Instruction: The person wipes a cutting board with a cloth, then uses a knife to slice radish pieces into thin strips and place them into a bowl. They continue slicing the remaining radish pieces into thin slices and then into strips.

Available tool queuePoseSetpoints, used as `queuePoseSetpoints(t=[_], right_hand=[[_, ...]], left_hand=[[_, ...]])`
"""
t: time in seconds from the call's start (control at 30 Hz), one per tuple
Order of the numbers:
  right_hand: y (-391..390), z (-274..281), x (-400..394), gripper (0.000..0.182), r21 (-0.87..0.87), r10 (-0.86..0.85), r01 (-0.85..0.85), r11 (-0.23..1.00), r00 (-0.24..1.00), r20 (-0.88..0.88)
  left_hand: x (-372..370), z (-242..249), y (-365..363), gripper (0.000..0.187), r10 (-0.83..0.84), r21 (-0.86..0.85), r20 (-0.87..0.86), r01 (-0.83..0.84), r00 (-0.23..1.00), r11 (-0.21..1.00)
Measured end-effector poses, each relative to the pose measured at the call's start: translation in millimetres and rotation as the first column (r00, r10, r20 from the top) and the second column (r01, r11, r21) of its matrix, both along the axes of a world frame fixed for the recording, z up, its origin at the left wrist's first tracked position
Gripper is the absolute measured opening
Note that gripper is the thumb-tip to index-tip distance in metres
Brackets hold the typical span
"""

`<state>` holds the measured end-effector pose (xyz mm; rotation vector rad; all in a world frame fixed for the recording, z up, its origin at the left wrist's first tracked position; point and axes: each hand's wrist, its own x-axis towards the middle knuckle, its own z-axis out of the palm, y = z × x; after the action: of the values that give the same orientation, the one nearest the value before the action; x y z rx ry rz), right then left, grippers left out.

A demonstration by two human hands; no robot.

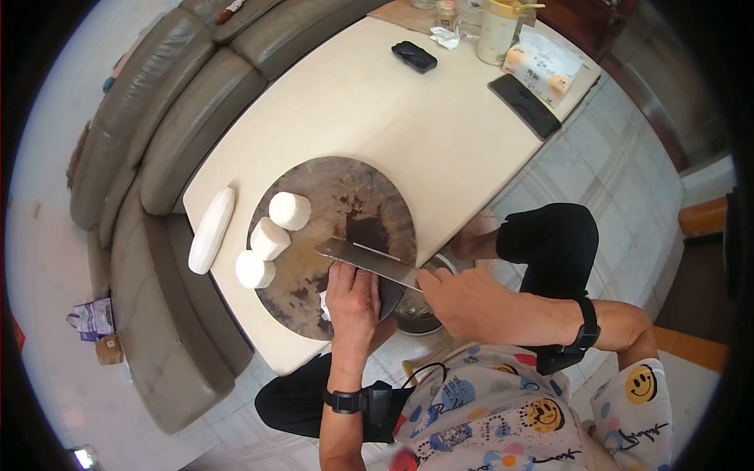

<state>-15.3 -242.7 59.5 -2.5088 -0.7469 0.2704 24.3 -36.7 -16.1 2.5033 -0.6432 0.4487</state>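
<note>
I see the right hand (463,302) closed round the handle of a cleaver (367,261), whose blade lies across the near edge of the round board (345,200). The left hand (352,302) presses fingers-down on a white piece under the blade — mostly hidden. Three white chunks (269,238) sit on the board's left; a whole radish (210,229) lies just beside it.
</note>
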Motion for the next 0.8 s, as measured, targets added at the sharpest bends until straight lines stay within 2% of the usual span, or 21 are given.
queuePoseSetpoints(t=[0.13,0.23,0.33,0.4,0.53,0.6,0.7,0.8], right_hand=[[1,0,0,0.019,-0.026,-0.004,0.003,1.0,1.0,-0.027],[9,-3,14,0.018,0.027,0.032,-0.032,0.999,0.999,-0.005],[21,-12,26,0.018,0.061,0.046,-0.049,0.997,0.998,0.045],[25,-16,26,0.017,0.064,-0.022,0.017,0.998,0.997,0.075],[11,-10,15,0.018,0.07,0.002,-0.007,0.998,0.998,0.069],[4,-6,6,0.027,-0.025,0.044,-0.043,0.999,0.999,0.019],[3,-2,1,0.028,-0.067,0.025,-0.025,0.997,1.0,0.006],[14,-9,7,0.029,-0.005,0.019,-0.019,1.0,1.0,0.018]], left_hand=[[1,0,2,0.023,-0.018,0.013,0.021,0.017,1.0,1.0],[-1,-1,3,0.023,0.002,0.023,-0.018,-0.001,1.0,1.0],[-1,0,3,0.022,0.0,0.02,0.013,-0.001,1.0,1.0],[-2,-1,3,0.02,-0.019,-0.009,0.047,0.019,0.999,1.0],[-1,-2,3,0.019,-0.014,-0.006,0.066,0.014,0.998,1.0],[-2,-1,4,0.019,-0.007,0.031,0.021,0.006,1.0,0.999],[-1,0,3,0.02,-0.009,0.032,0.026,0.008,1.0,0.999],[-1,0,4,0.02,-0.006,0.032,0.034,0.005,0.999,0.999]])
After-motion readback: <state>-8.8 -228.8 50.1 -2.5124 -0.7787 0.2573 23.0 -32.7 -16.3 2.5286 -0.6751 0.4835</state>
